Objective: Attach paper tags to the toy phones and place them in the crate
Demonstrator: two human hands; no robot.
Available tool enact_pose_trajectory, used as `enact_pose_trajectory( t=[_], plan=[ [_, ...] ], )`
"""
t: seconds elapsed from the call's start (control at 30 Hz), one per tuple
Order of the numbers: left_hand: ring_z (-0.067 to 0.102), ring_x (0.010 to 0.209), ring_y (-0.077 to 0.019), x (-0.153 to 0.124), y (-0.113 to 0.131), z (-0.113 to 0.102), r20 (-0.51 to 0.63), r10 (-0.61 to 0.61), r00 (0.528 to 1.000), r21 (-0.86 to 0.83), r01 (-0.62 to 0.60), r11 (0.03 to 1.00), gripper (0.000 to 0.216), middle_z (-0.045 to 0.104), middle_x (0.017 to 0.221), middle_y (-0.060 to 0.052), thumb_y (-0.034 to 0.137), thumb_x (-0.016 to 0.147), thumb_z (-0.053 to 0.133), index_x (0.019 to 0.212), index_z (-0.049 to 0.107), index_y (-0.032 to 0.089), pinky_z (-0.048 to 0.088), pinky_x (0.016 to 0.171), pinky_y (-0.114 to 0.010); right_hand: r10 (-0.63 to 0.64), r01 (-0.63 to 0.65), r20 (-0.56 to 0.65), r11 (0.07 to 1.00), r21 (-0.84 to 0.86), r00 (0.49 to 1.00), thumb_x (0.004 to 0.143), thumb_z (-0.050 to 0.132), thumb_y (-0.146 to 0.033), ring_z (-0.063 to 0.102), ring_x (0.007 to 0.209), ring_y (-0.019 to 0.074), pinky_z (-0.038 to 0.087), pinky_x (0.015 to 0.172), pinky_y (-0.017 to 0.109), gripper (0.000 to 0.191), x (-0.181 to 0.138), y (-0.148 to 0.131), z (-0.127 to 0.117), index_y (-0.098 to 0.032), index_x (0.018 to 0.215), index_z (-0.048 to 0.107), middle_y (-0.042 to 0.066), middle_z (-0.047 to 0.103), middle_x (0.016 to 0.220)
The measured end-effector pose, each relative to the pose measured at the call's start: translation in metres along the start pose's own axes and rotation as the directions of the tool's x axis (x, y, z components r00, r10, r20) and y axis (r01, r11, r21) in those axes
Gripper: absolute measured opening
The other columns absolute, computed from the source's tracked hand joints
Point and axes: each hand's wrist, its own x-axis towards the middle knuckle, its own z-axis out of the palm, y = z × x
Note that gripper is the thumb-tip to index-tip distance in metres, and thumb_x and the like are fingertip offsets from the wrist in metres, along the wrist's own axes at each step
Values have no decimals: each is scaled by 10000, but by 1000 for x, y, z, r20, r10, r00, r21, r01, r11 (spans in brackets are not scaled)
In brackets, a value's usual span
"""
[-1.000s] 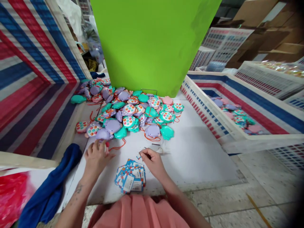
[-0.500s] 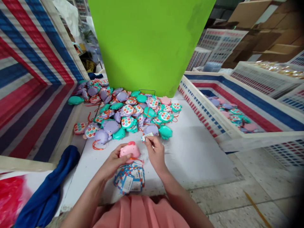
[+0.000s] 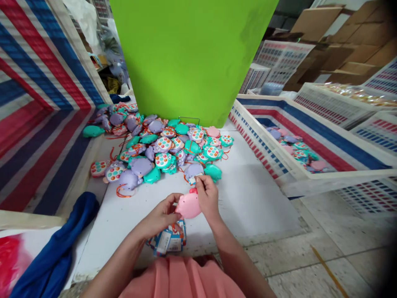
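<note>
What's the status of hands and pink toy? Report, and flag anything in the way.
Left hand holding pink toy. Right hand pinching tag, just beyond it. Toy heap farther out, seemingly not blocking.

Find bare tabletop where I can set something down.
The widest bare stretch is white tabletop between right hand and right crate; a smaller one lies between left forearm and blue cloth. Toys crowd the far side; cards cover the near middle.
</note>
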Motion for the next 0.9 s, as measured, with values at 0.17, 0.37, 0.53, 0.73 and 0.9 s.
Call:
enact_pose_trajectory(
  t=[0.17,0.37,0.53,0.73,0.9],
  plan=[
    [521,641,-108,-3,1,-11,-117,1,993,281,32,959,326,601,908,-36,378,763,610,1015,587,172,421,513,-196,-1,2,22,999,-45,1000,863,487,-327,535,633,129,444,605,237,180,5,4,-7,-181,786,557,-4,558,702],
    [507,631,-125,1,-2,-12,-225,194,955,538,-45,842,246,601,658,-3,372,799,556,757,651,149,382,584,-215,-21,28,74,995,-92,997,867,475,-313,530,641,135,433,614,240,173,2,2,-7,-181,796,561,-2,553,686],
    [471,578,-106,6,-7,-10,-238,86,968,239,-27,971,219,557,640,14,366,755,604,743,624,148,364,556,-202,-10,16,63,995,-96,998,865,469,-312,525,665,141,431,631,246,178,4,8,-9,-178,796,564,6,562,705],
    [487,567,-92,12,-11,0,-192,-79,978,-277,23,961,171,537,634,24,308,715,650,674,581,157,393,562,-201,2,4,50,992,-126,999,867,466,-316,513,645,133,414,634,241,186,1,20,-12,-177,782,556,-9,546,687],
    [498,564,-76,16,-12,2,-153,-77,985,-324,24,946,237,581,661,5,363,713,696,692,617,141,388,558,-185,43,-41,14,991,-126,999,871,459,-339,531,632,141,420,619,238,201,0,25,-18,-184,774,540,-12,553,666]
  ],
)
